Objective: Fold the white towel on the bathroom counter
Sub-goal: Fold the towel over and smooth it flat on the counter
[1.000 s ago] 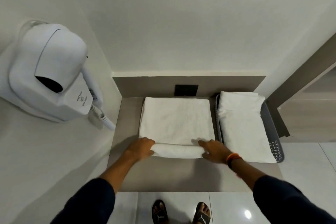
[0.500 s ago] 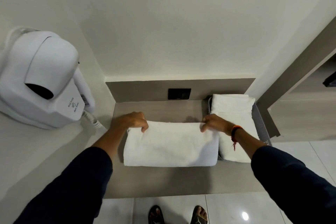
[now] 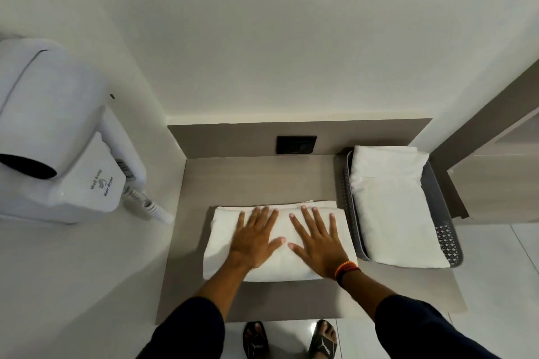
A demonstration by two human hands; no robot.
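The white towel (image 3: 221, 239) lies folded into a flat rectangle on the grey-brown counter (image 3: 256, 178), near its front edge. My left hand (image 3: 253, 239) rests flat on the towel's middle left, fingers spread. Beside it, my right hand (image 3: 318, 242) also lies flat with spread fingers on the middle right; an orange and black band sits at that wrist. Neither hand grips the cloth. Both palms hide the towel's centre.
A grey perforated basket (image 3: 443, 236) at the right holds another folded white towel (image 3: 393, 207). A white wall hair dryer (image 3: 58, 137) with a coiled cord hangs at the left. A black socket (image 3: 296, 144) sits in the back splash. My sandalled feet show below the counter edge.
The near rolled edge was carried away from me, folding the towel in half. My hands then let go of the far edge and now lie flat on top of the towel.
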